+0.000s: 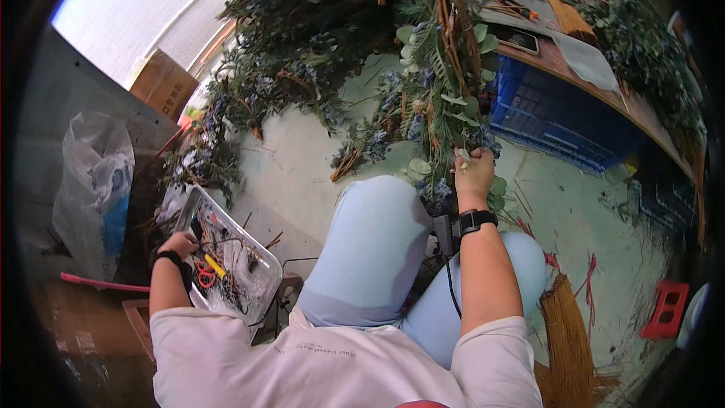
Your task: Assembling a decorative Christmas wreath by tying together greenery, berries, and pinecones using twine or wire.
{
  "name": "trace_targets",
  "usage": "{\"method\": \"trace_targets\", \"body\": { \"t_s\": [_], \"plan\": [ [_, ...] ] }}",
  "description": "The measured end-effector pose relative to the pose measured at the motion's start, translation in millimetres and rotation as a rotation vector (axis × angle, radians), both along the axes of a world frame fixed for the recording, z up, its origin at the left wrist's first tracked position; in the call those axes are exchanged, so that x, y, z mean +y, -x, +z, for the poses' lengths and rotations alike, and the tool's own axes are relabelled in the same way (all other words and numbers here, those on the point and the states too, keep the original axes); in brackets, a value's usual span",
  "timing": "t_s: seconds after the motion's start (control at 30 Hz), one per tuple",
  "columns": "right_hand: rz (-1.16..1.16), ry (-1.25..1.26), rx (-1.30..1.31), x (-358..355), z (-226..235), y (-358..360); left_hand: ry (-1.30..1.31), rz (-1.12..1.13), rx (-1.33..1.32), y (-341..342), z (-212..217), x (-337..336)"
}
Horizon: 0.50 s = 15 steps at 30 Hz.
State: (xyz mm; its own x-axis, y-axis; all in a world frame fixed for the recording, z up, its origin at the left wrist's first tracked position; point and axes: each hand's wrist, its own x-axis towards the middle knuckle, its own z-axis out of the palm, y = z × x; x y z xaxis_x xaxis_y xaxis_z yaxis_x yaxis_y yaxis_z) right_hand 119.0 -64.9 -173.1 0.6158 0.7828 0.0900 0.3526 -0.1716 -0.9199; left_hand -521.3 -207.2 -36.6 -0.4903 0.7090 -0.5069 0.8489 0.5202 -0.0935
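Observation:
My right hand (474, 170) is closed around part of a leafy garland (453, 98), with pale green leaves between and beside its fingers. The garland has twig stems, fern-like sprigs, round leaves and blue berries, and it hangs down in front of my knees. At my left side, my left hand (180, 245) reaches over the rim of a metal tray (268, 257). Its fingers are curled at a dark item; what they hold is too small to make out. Inside the tray lie red-handled scissors (205, 275), a yellow-handled tool (214, 265), dark wires and clear plastic.
A large heap of berry greenery (302, 23) covers the floor ahead. To the right, a blue crate (551, 113) stands under a worktable (563, 53) with tools and a phone. Brown twig bundles (566, 332) and a red plastic piece (664, 310) lie right; a plastic bag (91, 189) hangs left.

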Motion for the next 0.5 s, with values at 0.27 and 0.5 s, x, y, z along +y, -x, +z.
{"method": "trace_targets", "body": {
  "t_s": [0.27, 0.5],
  "plan": [
    [-0.009, 0.293, -0.064, -7, 31, -19, 0.115, 0.013, 0.065, 9, -29, -4],
    [-0.083, 0.527, -0.068, -10, 5, -37, 0.100, 0.200, -0.112, -65, 21, 25]
  ]
}}
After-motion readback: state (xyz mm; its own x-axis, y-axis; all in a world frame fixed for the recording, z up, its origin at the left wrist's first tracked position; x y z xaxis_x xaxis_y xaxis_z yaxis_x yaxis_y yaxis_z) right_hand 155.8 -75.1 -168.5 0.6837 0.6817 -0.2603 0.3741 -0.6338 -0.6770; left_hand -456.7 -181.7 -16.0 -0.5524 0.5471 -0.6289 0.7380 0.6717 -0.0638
